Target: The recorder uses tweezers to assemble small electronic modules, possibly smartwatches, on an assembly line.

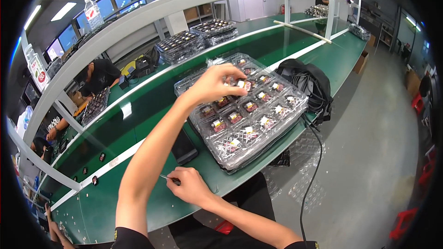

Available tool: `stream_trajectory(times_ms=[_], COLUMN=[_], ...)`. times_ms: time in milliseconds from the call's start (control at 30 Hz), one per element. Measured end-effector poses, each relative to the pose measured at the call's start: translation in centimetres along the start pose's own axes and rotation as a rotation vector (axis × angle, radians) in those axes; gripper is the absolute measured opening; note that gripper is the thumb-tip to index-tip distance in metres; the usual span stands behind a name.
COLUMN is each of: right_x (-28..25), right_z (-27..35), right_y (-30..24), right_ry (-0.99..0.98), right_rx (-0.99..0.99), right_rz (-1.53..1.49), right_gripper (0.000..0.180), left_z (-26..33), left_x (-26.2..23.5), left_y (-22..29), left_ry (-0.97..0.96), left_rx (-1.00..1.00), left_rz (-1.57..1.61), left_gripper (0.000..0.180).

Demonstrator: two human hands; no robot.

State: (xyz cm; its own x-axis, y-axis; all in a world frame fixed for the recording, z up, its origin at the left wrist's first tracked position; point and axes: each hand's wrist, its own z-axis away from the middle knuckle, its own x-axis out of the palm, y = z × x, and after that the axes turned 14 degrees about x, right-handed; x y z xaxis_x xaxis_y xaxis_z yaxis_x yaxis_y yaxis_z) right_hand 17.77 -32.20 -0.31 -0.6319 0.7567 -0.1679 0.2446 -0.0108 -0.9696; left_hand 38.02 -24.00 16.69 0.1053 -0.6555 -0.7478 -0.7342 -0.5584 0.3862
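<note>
A stack of clear plastic blister trays [295, 106] lies on the green workbench [138, 124], its compartments holding several small red-and-white parts. My left hand [214, 84] reaches over the tray's far side, fingertips pinched on one small white-and-red part [240, 83] in a compartment. My right hand [191, 186] rests at the bench's near edge, closed on a thin metal tool like tweezers [167, 178] that points left.
A flat black device [183, 146] lies left of the trays. A black bag with cables [307, 83] sits to their right, and a cable [314, 175] hangs to the floor. More filled trays [180, 44] stand farther back. Other people [99, 76] work across the bench at left.
</note>
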Motion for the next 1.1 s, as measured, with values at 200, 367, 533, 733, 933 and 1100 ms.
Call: stream_trajectory(times_ms=[200,367,533,733,933,1100], right_x=[0.5,0.5,-1.0,-0.2,0.1,0.0], right_z=[0.1,-0.1,-0.2,0.0,0.4,0.2], right_y=[-0.1,-0.5,-0.8,-1.7,-2.0,-2.2], right_ry=[-0.054,-0.033,0.02,-0.064,-0.066,0.018], right_rx=[0.027,-0.032,-0.013,-0.009,0.003,0.03], right_rz=[0.011,0.045,0.075,0.077,0.112,0.116], right_gripper=[0.016,0.017,0.013,0.016,0.015,0.013], left_z=[-1.6,5.5,19.6,46.4,53.4,45.3], left_x=[1.9,-2.8,-7.5,-14.8,-17.0,-11.7], left_y=[-5.1,-3.9,-3.0,0.7,4.3,6.6], left_ry=[-0.153,0.072,0.188,-0.009,0.143,0.163], left_rx=[-0.139,-0.004,-0.119,-0.732,-0.858,-0.627], left_rz=[0.044,-0.258,-0.419,-0.827,-0.789,-0.395], left_gripper=[0.048,0.039,0.023,0.027,0.029,0.035])
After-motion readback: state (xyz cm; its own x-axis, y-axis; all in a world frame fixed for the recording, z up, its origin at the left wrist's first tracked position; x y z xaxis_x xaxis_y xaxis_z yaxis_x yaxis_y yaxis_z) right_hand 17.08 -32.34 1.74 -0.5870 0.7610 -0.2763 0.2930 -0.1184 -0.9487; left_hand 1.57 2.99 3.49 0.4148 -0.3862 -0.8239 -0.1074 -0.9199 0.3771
